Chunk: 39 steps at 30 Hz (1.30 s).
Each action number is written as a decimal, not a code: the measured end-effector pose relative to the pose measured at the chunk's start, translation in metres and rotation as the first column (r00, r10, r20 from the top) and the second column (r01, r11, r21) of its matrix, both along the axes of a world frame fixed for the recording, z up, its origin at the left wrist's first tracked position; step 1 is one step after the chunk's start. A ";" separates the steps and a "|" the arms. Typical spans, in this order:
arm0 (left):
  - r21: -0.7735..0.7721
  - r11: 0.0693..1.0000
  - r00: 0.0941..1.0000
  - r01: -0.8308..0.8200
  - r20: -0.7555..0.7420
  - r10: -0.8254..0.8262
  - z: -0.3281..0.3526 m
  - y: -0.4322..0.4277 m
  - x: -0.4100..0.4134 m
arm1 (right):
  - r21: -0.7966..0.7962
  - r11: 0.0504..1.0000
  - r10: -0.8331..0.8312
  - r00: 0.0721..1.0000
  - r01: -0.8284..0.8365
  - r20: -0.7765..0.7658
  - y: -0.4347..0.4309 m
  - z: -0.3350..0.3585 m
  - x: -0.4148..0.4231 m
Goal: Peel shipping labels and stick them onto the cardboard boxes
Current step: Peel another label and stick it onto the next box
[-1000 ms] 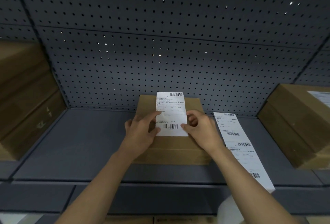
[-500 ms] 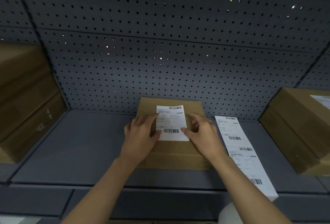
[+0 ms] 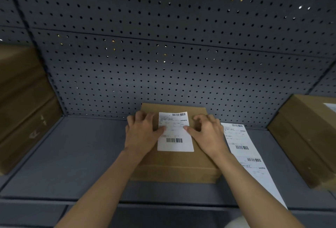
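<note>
A flat cardboard box (image 3: 174, 166) lies on the grey shelf in front of the pegboard. A white shipping label (image 3: 175, 133) with two barcodes lies flat on its top. My left hand (image 3: 143, 133) rests on the box at the label's left edge, its thumb tip on the label. My right hand (image 3: 207, 133) rests at the label's right edge, thumb on the label too. Fingers of both hands are spread and press down. A strip of further labels (image 3: 245, 157) lies on the shelf to the right of the box.
A grey pegboard wall (image 3: 163, 55) closes off the back. A stack of cardboard boxes (image 3: 23, 104) stands at the left. Another cardboard box (image 3: 309, 137) with a label on top stands at the right. The grey shelf (image 3: 76, 155) has a front edge near me.
The label was held up over the box by both hands a second ago; it has come down flat onto the box top, and both hands now press at its sides.
</note>
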<state>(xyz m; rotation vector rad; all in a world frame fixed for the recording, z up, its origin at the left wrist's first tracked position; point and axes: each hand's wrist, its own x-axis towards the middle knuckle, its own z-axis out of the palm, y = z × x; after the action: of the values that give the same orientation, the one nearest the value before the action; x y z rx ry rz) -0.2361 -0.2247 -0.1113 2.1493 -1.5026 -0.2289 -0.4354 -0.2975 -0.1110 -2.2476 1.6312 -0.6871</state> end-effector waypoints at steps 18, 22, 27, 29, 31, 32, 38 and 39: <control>0.013 0.997 0.996 -0.077 -0.037 0.078 -0.003 -0.057 0.017 | 0.009 0.995 -0.100 0.994 0.100 -0.033 -0.061 -0.008 0.024; 0.007 0.997 0.997 -0.076 -0.030 0.077 -0.004 -0.057 0.016 | -0.007 0.996 -0.094 0.995 0.093 -0.031 -0.060 -0.010 0.024; 0.015 0.997 0.996 -0.074 -0.055 0.074 -0.001 -0.056 0.018 | -0.014 0.996 -0.092 0.995 0.092 -0.042 -0.060 -0.007 0.024; 0.013 0.998 0.995 -0.065 -0.073 0.066 0.000 -0.057 0.019 | -0.016 0.995 -0.097 0.994 0.096 -0.053 -0.059 -0.004 0.024; 0.013 0.999 0.993 -0.037 -0.110 0.039 0.002 -0.055 0.022 | 0.001 0.997 -0.076 0.996 0.076 -0.057 -0.060 -0.003 0.022; 0.007 1.000 0.992 -0.014 -0.122 0.015 0.002 -0.054 0.026 | 0.021 0.998 -0.050 0.997 0.052 -0.056 -0.061 -0.003 0.020; -0.060 0.998 0.972 0.021 -0.233 -0.035 0.007 -0.018 0.029 | 0.028 0.986 0.163 0.984 -0.166 0.076 -0.033 0.003 -0.001; -0.054 0.999 0.964 0.003 -0.267 -0.017 0.006 -0.010 0.027 | -0.003 0.971 0.241 0.968 -0.241 0.067 -0.020 0.006 -0.005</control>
<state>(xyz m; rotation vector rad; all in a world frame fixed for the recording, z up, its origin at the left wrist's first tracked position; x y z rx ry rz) -0.2093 -0.2347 -0.1051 1.9791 -1.3489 -0.4586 -0.4401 -0.3179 -0.1054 -2.3402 1.2984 -0.6844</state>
